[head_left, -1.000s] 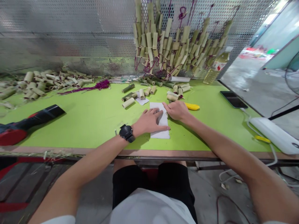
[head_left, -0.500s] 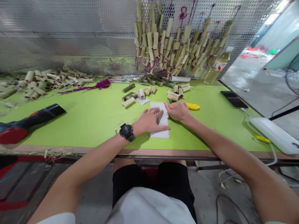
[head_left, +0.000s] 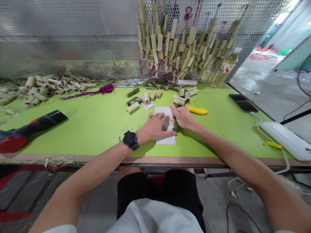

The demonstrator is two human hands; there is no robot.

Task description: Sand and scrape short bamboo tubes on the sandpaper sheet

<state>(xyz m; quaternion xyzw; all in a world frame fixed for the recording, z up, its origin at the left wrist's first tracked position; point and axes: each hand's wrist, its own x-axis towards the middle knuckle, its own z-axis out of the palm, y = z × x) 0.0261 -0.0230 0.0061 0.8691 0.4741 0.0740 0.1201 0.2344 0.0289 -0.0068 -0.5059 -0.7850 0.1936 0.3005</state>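
Observation:
A sheet of white paper (head_left: 163, 111) lies on the green tabletop. My left hand (head_left: 156, 127) presses on it with the fingers spread, a black watch (head_left: 130, 140) on its wrist. At the paper's right edge my right hand (head_left: 182, 115) is closed around a short bamboo tube (head_left: 171, 121). Only the tube's round cut end shows, turned toward me over the sheet; the rest is hidden in the hand. Just beyond the right hand rests a yellow utility knife (head_left: 198, 110). Several loose bamboo tubes (head_left: 132, 107) lie past the paper.
Bamboo tubes on purple cords (head_left: 187, 51) hang from a perforated metal panel (head_left: 104, 38). On the left are a tube pile (head_left: 39, 87), purple cord (head_left: 105, 89) and a black-and-red power tool (head_left: 31, 127). A bottle (head_left: 224, 71), phone (head_left: 243, 103) and white power strip (head_left: 288, 139) stand right.
The bamboo tube in my right hand has turned or shifted, so its round end now shows over the paper. My left hand stays spread on the sheet. The view has shifted slightly.

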